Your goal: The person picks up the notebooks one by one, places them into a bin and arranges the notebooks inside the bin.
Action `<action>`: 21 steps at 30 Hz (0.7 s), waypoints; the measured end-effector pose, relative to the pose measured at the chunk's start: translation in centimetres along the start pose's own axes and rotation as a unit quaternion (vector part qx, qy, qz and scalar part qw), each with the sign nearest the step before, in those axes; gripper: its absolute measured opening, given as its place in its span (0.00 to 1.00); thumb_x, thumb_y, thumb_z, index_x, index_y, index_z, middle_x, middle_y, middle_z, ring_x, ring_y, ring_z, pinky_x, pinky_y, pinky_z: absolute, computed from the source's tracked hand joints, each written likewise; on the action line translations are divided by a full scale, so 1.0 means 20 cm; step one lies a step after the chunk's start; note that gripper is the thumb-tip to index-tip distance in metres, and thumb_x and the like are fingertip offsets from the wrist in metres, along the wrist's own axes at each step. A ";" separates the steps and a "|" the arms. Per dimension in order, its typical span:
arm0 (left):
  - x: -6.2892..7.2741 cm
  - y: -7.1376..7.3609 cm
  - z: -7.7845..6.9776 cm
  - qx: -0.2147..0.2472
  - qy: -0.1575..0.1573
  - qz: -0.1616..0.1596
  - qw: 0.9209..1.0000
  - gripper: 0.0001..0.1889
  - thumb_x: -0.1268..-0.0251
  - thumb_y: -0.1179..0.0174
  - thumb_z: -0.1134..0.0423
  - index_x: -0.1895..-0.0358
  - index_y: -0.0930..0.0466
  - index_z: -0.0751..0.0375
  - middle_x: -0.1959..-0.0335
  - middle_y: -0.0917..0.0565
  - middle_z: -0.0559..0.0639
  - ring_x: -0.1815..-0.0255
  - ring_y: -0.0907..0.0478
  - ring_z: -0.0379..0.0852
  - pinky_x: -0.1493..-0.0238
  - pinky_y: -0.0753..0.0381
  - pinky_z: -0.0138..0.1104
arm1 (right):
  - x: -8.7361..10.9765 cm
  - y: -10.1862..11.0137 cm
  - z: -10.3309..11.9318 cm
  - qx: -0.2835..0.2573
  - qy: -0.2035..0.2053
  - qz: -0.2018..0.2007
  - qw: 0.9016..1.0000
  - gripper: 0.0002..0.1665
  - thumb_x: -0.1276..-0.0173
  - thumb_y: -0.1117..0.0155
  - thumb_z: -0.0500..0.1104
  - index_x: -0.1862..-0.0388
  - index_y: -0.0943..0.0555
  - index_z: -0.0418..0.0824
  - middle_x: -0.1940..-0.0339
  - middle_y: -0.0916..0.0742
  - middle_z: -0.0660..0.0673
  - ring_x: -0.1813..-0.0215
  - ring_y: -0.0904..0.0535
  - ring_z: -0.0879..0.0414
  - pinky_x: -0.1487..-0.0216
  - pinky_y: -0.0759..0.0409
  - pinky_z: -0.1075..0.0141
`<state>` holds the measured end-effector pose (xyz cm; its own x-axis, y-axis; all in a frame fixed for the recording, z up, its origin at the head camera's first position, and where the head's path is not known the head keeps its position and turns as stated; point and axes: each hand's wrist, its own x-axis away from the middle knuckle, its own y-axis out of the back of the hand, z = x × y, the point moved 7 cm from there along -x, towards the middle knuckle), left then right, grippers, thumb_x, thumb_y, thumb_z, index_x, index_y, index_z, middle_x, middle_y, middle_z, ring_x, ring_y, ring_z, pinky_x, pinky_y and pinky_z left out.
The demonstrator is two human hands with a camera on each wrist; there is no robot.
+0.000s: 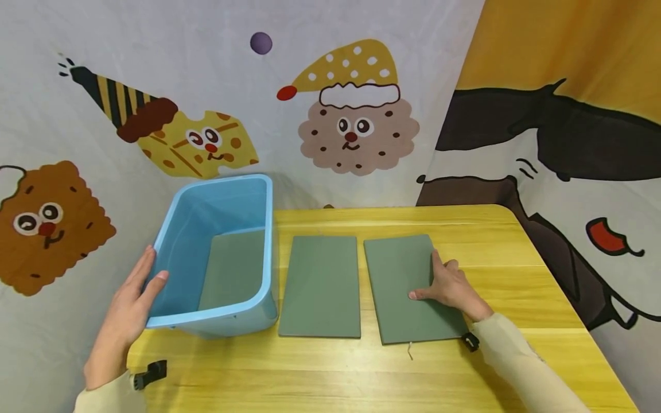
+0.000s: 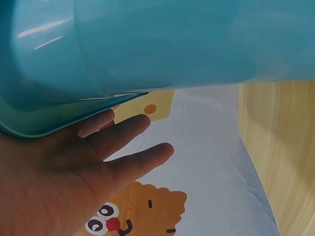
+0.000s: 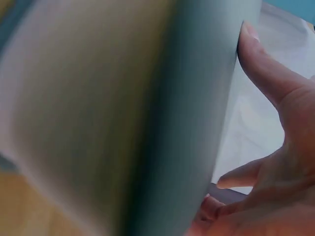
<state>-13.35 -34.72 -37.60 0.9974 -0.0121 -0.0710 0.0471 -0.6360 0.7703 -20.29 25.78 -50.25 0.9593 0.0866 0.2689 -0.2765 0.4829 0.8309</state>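
A light-blue plastic bin stands at the table's left. My left hand is at its left rim, thumb over the inside and fingers outside. In the left wrist view those fingers are straight and spread below the rim. One green book lies flat inside the bin. Beside the bin is a second green book. My right hand holds a third green book, thumb on its cover, fingers at its right edge. Its blurred cream page edges fill much of the right wrist view.
The wooden table has a rounded far right corner. Behind it hangs a light cloth printed with cartoon food. A thin, pale string-like piece sticks out from the right book's near edge.
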 end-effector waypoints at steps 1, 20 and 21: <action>0.00 0.00 0.00 0.001 -0.001 0.000 1.000 0.35 0.13 0.61 0.51 0.14 0.64 0.53 0.14 0.64 0.56 0.18 0.65 0.76 0.29 0.66 0.76 | 0.00 0.00 -0.01 -0.005 0.003 -0.005 1.000 0.85 0.51 0.15 0.64 0.18 0.59 0.22 0.45 0.33 0.13 0.52 0.29 0.29 0.52 0.25 0.41; 0.01 0.00 0.00 0.007 0.002 -0.006 1.000 0.34 0.13 0.62 0.51 0.14 0.64 0.50 0.14 0.64 0.53 0.19 0.65 0.76 0.30 0.66 0.76 | -0.03 -0.02 0.14 0.001 0.038 -0.041 0.998 0.69 0.39 0.19 0.54 0.19 0.52 0.21 0.39 0.30 0.13 0.43 0.27 0.25 0.48 0.24 0.39; 0.01 -0.01 0.00 0.007 0.004 -0.005 1.000 0.34 0.13 0.62 0.50 0.14 0.64 0.49 0.14 0.64 0.53 0.19 0.65 0.76 0.31 0.66 0.77 | -0.05 -0.03 0.15 -0.002 0.039 -0.037 0.999 0.69 0.39 0.19 0.55 0.19 0.52 0.22 0.39 0.30 0.14 0.44 0.27 0.25 0.47 0.24 0.39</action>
<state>-13.23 -34.61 -37.66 0.9972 0.0003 -0.0744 0.0569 -0.6475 0.7599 -21.16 22.75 -49.53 0.9788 0.1173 0.1681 -0.2043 0.4944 0.8449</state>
